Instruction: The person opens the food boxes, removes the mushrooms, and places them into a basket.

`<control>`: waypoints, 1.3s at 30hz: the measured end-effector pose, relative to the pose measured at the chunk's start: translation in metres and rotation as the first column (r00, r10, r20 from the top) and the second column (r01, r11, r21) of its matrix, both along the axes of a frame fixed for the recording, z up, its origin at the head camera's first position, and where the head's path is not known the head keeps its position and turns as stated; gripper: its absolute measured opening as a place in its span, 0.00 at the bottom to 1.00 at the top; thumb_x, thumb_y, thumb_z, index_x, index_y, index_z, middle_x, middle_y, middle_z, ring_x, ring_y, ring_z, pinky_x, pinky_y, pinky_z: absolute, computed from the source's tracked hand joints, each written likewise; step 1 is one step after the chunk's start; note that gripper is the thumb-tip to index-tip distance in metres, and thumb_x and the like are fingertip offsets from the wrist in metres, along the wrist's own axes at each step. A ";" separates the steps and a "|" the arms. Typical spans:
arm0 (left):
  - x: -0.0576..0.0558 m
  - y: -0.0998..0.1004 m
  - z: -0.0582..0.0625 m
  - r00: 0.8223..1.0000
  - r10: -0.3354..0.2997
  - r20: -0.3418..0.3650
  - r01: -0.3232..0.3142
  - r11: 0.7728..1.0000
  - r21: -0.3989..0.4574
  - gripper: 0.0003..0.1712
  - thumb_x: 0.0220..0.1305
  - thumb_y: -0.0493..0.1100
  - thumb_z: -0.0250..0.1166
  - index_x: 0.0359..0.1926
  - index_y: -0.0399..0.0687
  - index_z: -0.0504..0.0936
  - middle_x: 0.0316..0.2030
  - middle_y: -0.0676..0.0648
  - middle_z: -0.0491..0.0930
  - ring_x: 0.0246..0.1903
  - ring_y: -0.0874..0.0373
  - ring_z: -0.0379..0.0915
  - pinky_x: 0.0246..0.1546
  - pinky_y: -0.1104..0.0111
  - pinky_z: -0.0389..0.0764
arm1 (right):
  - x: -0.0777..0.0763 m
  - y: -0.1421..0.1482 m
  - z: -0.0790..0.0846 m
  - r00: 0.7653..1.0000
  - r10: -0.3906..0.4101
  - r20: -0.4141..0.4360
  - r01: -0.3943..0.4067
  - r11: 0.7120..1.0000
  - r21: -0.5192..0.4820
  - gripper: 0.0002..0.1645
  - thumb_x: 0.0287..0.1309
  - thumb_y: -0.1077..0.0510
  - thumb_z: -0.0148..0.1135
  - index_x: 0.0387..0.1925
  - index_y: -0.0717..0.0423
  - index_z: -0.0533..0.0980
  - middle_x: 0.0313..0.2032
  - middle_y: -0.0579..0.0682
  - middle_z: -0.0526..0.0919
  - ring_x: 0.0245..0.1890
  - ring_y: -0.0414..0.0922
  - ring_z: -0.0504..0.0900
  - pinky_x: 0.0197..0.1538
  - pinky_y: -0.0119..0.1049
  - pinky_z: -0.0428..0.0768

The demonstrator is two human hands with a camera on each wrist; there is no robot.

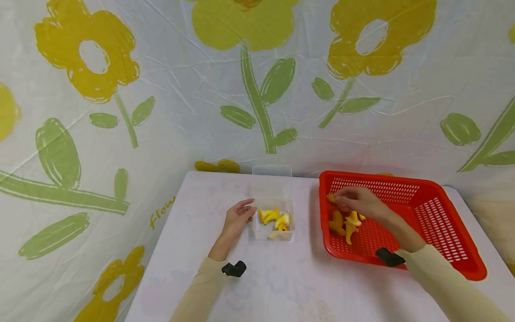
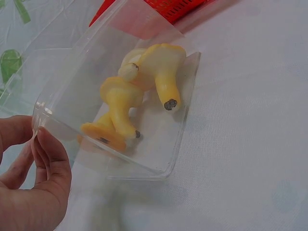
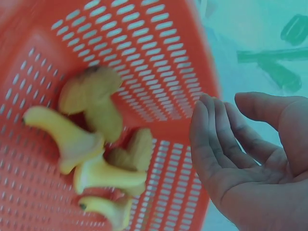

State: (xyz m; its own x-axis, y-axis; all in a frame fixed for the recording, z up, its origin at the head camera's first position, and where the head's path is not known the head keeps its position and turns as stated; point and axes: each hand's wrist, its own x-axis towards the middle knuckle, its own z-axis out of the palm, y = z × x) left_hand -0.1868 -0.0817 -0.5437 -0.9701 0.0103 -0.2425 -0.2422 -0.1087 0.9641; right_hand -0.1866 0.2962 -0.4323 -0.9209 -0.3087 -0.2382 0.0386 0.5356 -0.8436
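Sleeves (image 1: 205, 286) nearest, the left hand (image 1: 236, 219) pinched the box (image 1: 262, 236) while the right hand (image 1: 360, 201), its hold unclear, hung over mushrooms (image 1: 349, 233) in the basket (image 1: 351, 255), apparently picking, the next move likely needing a secure pinch.

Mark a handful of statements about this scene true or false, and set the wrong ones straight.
1. The left hand pinches an edge of the clear plastic box. True.
2. The box's lid is closed. False: it stands open at the box's far side.
3. The clear plastic box is empty. False: yellow mushrooms lie in it.
4. The red basket holds some brownish mushrooms besides yellow ones. True.
5. The right hand is over the clear plastic box. False: it is over the red basket.
6. In the head view, the box is left of the basket. True.
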 end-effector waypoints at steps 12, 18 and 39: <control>0.004 -0.001 0.009 1.000 -0.023 -0.010 0.023 1.000 0.004 0.25 0.69 0.34 0.67 0.65 0.31 0.76 0.40 0.44 0.80 0.32 0.58 0.73 0.36 0.73 0.79 | -0.004 -0.034 0.003 0.999 0.049 -0.012 -0.049 0.998 -0.046 0.25 0.74 0.55 0.60 0.61 0.71 0.73 0.52 0.67 0.82 0.50 0.61 0.85 0.50 0.45 0.86; 0.004 0.000 0.003 1.000 -0.009 -0.009 0.009 1.000 0.000 0.26 0.69 0.37 0.68 0.66 0.34 0.77 0.41 0.45 0.81 0.35 0.55 0.74 0.36 0.74 0.79 | -0.007 -0.054 -0.003 0.997 0.061 -0.041 -0.063 0.997 -0.050 0.24 0.74 0.56 0.60 0.60 0.70 0.74 0.51 0.64 0.84 0.48 0.55 0.87 0.52 0.51 0.84; 0.007 0.001 0.002 1.000 0.015 0.001 -0.015 1.000 -0.017 0.23 0.68 0.39 0.70 0.62 0.41 0.81 0.40 0.47 0.81 0.33 0.58 0.74 0.37 0.74 0.80 | -0.017 -0.123 -0.018 0.980 0.195 -0.045 -0.199 0.977 -0.080 0.18 0.73 0.60 0.60 0.55 0.72 0.75 0.47 0.64 0.84 0.46 0.60 0.85 0.54 0.48 0.84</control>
State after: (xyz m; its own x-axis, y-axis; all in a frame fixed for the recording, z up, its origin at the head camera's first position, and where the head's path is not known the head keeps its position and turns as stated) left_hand -0.1799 -0.0809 -0.5420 -0.9698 -0.0088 -0.2438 -0.2419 -0.0956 0.9656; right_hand -0.2037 0.1737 -0.4503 -0.8476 -0.5022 -0.1711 -0.0925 0.4574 -0.8844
